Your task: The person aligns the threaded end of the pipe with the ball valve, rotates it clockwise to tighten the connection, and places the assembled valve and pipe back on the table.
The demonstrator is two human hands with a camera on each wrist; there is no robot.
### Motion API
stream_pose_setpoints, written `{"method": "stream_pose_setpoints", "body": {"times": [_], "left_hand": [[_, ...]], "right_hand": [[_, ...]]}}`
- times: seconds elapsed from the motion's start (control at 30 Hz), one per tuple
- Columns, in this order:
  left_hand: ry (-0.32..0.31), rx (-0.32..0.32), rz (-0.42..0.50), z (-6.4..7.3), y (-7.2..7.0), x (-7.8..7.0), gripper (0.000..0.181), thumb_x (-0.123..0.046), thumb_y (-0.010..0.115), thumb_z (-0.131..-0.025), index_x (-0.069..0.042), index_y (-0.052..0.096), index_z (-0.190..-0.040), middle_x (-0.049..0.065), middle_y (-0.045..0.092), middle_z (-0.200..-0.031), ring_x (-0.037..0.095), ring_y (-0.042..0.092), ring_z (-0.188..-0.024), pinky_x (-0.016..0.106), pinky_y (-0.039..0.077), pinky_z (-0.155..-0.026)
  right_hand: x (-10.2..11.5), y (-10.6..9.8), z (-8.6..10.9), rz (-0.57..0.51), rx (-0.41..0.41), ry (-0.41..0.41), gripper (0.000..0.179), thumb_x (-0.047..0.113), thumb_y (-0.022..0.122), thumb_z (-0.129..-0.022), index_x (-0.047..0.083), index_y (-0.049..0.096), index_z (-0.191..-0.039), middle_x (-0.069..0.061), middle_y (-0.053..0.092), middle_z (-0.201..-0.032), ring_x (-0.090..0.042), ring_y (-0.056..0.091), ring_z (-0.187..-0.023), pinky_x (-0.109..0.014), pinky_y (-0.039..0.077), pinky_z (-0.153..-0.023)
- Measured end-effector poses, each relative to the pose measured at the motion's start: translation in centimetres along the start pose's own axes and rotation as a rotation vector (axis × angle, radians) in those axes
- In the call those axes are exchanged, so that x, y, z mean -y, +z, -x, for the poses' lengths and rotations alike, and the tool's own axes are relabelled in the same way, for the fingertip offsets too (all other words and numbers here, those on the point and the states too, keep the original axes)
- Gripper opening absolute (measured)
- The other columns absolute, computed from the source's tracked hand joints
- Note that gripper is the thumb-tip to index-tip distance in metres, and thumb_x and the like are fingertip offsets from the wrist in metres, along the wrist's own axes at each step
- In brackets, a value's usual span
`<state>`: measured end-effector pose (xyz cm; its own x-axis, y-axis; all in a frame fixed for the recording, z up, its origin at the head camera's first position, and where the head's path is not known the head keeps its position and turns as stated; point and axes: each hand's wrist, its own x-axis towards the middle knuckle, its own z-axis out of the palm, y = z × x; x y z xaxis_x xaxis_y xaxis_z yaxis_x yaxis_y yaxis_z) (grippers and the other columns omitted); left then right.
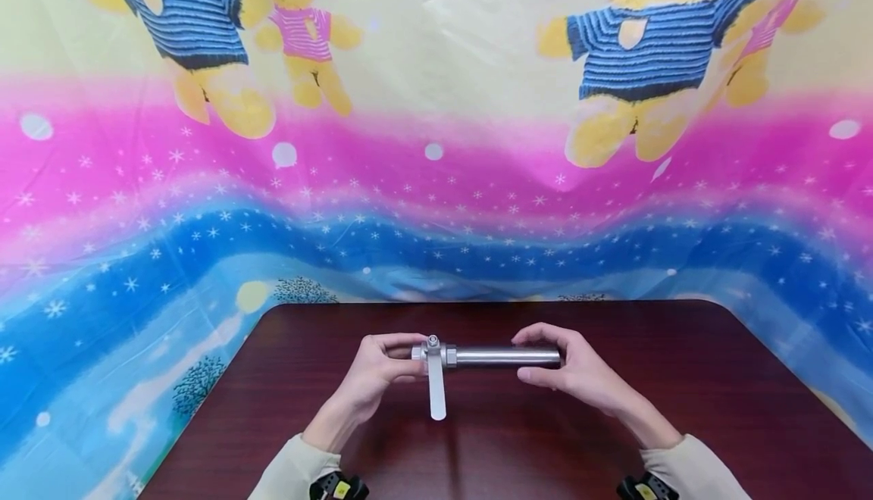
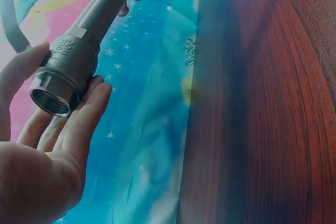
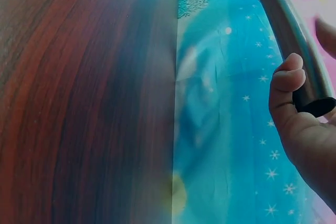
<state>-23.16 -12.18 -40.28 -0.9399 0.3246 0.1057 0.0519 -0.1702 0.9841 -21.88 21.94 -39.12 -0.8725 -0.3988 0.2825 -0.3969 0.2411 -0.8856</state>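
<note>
My left hand (image 1: 371, 375) holds a metal ball valve (image 1: 433, 354), thumb on one side and fingers on the other. "1000 WOG" is cast into the valve body (image 2: 71, 59), whose threaded open end (image 2: 51, 100) faces the left palm. A flat lever handle (image 1: 437, 390) sticks out from it toward me. From the valve's right side runs a smooth metal pipe (image 1: 501, 356). Around the free end of this pipe (image 3: 294, 30) is my right hand (image 1: 576, 367), thumb close along the near side, fingers arched with a gap on the far side.
Valve and pipe are held above a dark red-brown wooden table (image 1: 546, 447). Behind the table's far edge hangs a patterned curtain (image 1: 436, 182) with bears and snowflakes. Each wrist wears a black strap device, such as the left one (image 1: 337, 486).
</note>
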Motion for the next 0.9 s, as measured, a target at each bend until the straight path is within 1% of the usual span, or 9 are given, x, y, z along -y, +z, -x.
{"method": "stream_pose_setpoints", "body": {"times": [0.07, 0.13, 0.2, 0.37, 0.5, 0.7, 0.9], "left_hand": [[0.002, 0.005, 0.004, -0.01, 0.03, -0.05, 0.046, 0.008, 0.077, -0.082, 0.014, 0.068, -0.127, 0.021, 0.076, -0.108, 0.023, 0.078, -0.088, 0.042, 0.063, -0.084], [0.000, 0.006, 0.005, -0.04, 0.05, -0.08, 0.045, 0.008, 0.077, -0.082, 0.014, 0.068, -0.126, 0.021, 0.076, -0.107, 0.022, 0.077, -0.088, 0.042, 0.063, -0.084], [-0.001, 0.003, 0.004, -0.04, 0.05, -0.12, 0.045, 0.009, 0.077, -0.082, 0.014, 0.069, -0.126, 0.021, 0.077, -0.106, 0.022, 0.077, -0.087, 0.041, 0.063, -0.083], [-0.001, -0.001, -0.007, 0.02, 0.02, -0.20, 0.044, 0.010, 0.078, -0.081, 0.013, 0.070, -0.124, 0.022, 0.077, -0.105, 0.020, 0.077, -0.087, 0.039, 0.063, -0.082], [0.001, 0.002, -0.014, 0.08, 0.03, -0.26, 0.044, 0.011, 0.078, -0.080, 0.013, 0.071, -0.123, 0.023, 0.076, -0.105, 0.020, 0.076, -0.087, 0.037, 0.063, -0.081], [0.006, -0.001, -0.036, 0.04, 0.10, -0.21, 0.044, 0.011, 0.080, -0.078, 0.011, 0.072, -0.122, 0.022, 0.077, -0.105, 0.019, 0.076, -0.089, 0.035, 0.062, -0.081], [0.004, 0.004, -0.048, -0.04, 0.09, -0.05, 0.045, 0.011, 0.080, -0.077, 0.012, 0.072, -0.122, 0.020, 0.077, -0.103, 0.019, 0.076, -0.089, 0.035, 0.062, -0.081]], "right_hand": [[0.07, 0.01, 0.01, 0.010, -0.010, 0.011, 0.035, 0.008, 0.085, -0.089, 0.009, 0.070, -0.120, -0.012, 0.069, -0.085, -0.014, 0.057, -0.061, -0.031, 0.051, -0.050], [0.12, 0.02, 0.01, 0.023, -0.020, 0.017, 0.034, 0.009, 0.086, -0.088, 0.009, 0.071, -0.118, -0.011, 0.070, -0.086, -0.014, 0.057, -0.060, -0.031, 0.050, -0.050], [0.16, 0.01, -0.01, 0.026, -0.023, 0.024, 0.032, 0.009, 0.086, -0.088, 0.007, 0.073, -0.117, -0.011, 0.070, -0.085, -0.014, 0.056, -0.058, -0.032, 0.050, -0.049], [0.27, -0.06, -0.06, 0.013, -0.006, 0.030, 0.031, 0.011, 0.084, -0.090, 0.003, 0.074, -0.117, -0.010, 0.071, -0.085, -0.014, 0.056, -0.059, -0.033, 0.051, -0.049], [0.27, -0.18, -0.16, -0.014, 0.007, 0.039, 0.028, 0.011, 0.082, -0.092, 0.000, 0.073, -0.117, -0.010, 0.067, -0.077, -0.015, 0.057, -0.059, -0.031, 0.050, -0.049], [0.11, -0.27, -0.35, -0.017, -0.001, 0.043, 0.022, 0.012, 0.078, -0.096, 0.000, 0.074, -0.114, -0.010, 0.064, -0.073, -0.019, 0.057, -0.059, -0.032, 0.050, -0.049], [-0.10, -0.28, -0.29, -0.014, 0.001, 0.049, 0.024, 0.013, 0.079, -0.095, -0.001, 0.073, -0.114, -0.008, 0.065, -0.073, -0.015, 0.056, -0.058, -0.031, 0.050, -0.049]]}}
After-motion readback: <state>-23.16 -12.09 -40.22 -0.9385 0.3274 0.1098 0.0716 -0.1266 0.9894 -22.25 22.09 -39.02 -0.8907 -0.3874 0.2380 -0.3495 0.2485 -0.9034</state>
